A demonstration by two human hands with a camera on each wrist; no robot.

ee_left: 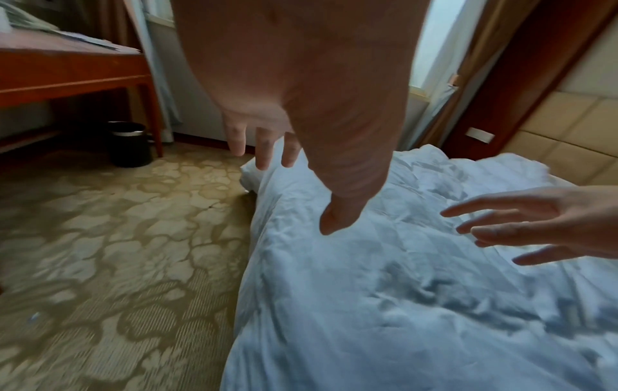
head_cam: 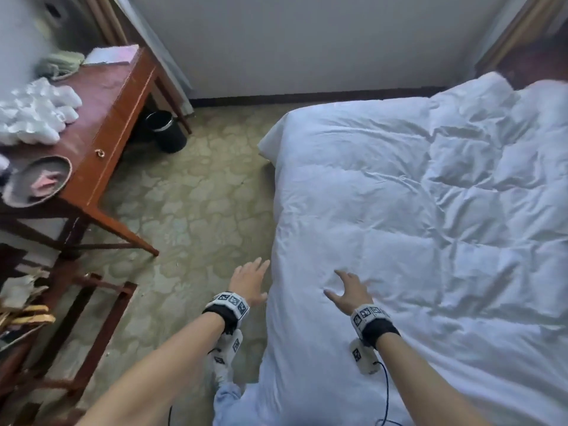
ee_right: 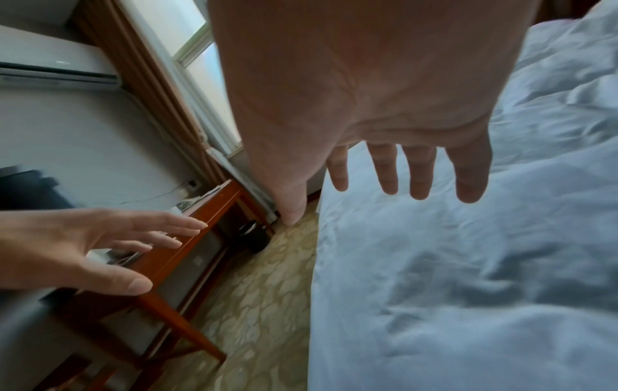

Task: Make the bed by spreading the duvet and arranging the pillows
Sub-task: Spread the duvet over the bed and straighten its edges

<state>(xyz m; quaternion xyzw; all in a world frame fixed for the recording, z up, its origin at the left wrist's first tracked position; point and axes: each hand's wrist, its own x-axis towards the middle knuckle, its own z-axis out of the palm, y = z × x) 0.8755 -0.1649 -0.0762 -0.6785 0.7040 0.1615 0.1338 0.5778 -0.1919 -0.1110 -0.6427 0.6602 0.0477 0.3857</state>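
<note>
You can't read any words or numbers here. The bands on your wrists (head_cam: 230, 304) have small black-and-white square patterns on them, but those are not letters. A small pale tag on the dark wood panel (ee_left: 480, 135) is too blurry to read.

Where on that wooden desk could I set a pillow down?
Only the bare wood between the white towels and the book at the far end. The near end holds a grey dish.
</note>
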